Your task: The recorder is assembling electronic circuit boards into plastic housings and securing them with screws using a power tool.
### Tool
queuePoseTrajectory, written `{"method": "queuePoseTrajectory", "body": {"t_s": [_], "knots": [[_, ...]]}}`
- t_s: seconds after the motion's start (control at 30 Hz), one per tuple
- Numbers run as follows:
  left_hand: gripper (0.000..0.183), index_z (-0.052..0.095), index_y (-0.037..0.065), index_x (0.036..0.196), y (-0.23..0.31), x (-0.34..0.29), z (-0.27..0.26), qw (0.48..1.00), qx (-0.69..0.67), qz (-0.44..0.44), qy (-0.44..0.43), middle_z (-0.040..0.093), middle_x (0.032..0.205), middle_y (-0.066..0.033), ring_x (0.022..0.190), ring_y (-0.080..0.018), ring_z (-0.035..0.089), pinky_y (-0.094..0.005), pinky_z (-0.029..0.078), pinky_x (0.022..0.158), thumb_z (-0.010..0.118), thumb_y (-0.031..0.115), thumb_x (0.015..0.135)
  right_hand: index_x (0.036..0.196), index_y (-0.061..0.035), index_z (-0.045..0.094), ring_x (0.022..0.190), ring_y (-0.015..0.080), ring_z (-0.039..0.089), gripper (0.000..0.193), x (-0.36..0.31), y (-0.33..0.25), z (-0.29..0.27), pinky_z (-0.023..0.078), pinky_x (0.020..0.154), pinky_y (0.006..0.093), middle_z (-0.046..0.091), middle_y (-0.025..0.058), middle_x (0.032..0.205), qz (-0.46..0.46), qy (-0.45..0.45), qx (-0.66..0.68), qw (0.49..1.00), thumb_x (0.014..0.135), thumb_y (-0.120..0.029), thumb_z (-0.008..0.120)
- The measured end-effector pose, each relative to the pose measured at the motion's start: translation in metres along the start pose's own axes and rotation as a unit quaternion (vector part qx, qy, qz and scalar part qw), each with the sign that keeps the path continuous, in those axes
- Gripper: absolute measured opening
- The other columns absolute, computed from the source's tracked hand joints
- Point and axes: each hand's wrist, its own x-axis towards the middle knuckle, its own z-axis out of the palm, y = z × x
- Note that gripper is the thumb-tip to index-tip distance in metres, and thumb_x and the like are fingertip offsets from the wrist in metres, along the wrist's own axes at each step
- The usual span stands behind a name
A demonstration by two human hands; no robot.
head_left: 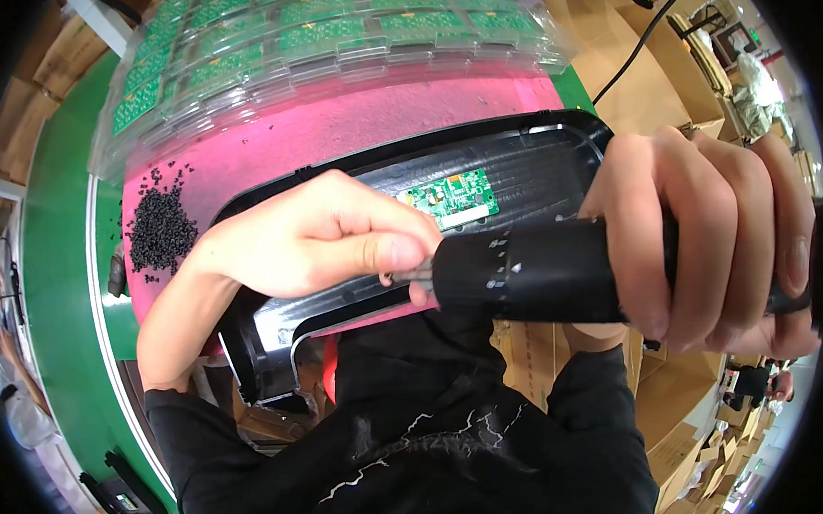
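My right hand wraps round a black electric screwdriver, which lies nearly level and points left. At its metal nose, my left hand is closed, thumb and fingers pinched together; what sits between them is too small and covered to make out. Both hands are above a large black plastic housing, open side up. Inside the housing lies a small green circuit board with a white connector strip. My left hand and the screwdriver cover part of the housing.
A pink mat covers the green bench. On its left is a heap of small black screws. Clear plastic trays of green circuit boards stand along the far side. Cardboard boxes are at the right, and a black cable hangs there.
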Motion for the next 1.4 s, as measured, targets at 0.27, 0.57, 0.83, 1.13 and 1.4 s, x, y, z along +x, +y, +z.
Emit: {"method": "queuePoseTrajectory", "body": {"t_s": [0.27,0.57,0.83,1.13,1.4], "knots": [[0.033,0.053,-0.004,0.087,-0.009,-0.004,-0.006,0.996,0.011,0.002,-0.085,0.051,0.081,-0.0033,0.085,-0.0144,0.06,-0.0305,0.053,0.079,0.055,0.023,0.105,0.093,-0.0049,0.056,0.054,0.0185,0.064,0.035,-0.002,0.033,-0.017,0.062,0.058,0.0343,0.066,0.0096,0.07,-0.049,-0.08,0.133,0.987,0.073,-0.027,0.074],[0.041,0.057,-0.002,0.08,-0.008,0.003,-0.008,0.957,0.242,0.162,0.011,0.056,0.078,-0.0126,0.07,-0.0274,0.058,-0.0372,0.045,0.06,0.063,0.035,0.097,0.101,-0.0071,0.053,0.057,0.0146,0.062,0.045,-0.019,0.03,0.0,0.056,0.056,0.0292,0.062,0.0037,0.072,-0.115,0.094,-0.027,0.989,0.074,-0.036,0.074],[0.016,0.056,0.0,0.092,-0.008,0.008,-0.007,0.785,0.576,0.158,0.165,0.058,0.086,-0.0129,0.073,-0.0345,0.061,-0.0407,0.048,0.06,0.069,0.002,0.084,0.118,-0.0048,0.054,0.066,0.0096,0.054,0.075,-0.012,0.006,-0.049,0.043,0.065,0.0279,0.056,-0.0018,0.08,0.012,-0.042,-0.208,0.977,0.084,-0.071,0.059],[0.017,0.056,0.002,0.088,-0.022,0.006,-0.01,0.82,0.566,0.056,0.065,0.059,0.087,-0.0115,0.08,-0.0331,0.061,-0.0432,0.05,0.065,0.069,0.013,0.087,0.101,-0.0018,0.057,0.054,0.0135,0.047,0.068,-0.029,0.039,-0.075,0.042,0.059,0.0303,0.053,0.0028,0.065,0.025,0.173,-0.288,0.941,0.091,-0.068,0.046],[0.014,0.059,0.003,0.088,-0.026,0.006,-0.009,0.829,0.557,0.034,0.041,0.07,0.109,-0.0069,0.092,-0.0284,0.067,-0.041,0.055,0.072,0.069,0.012,0.085,0.101,-0.0022,0.058,0.053,0.0134,0.045,0.064,-0.025,0.042,-0.08,0.04,0.058,0.0302,0.052,0.0029,0.064,0.057,0.193,-0.274,0.94,0.093,-0.065,0.046]]}}
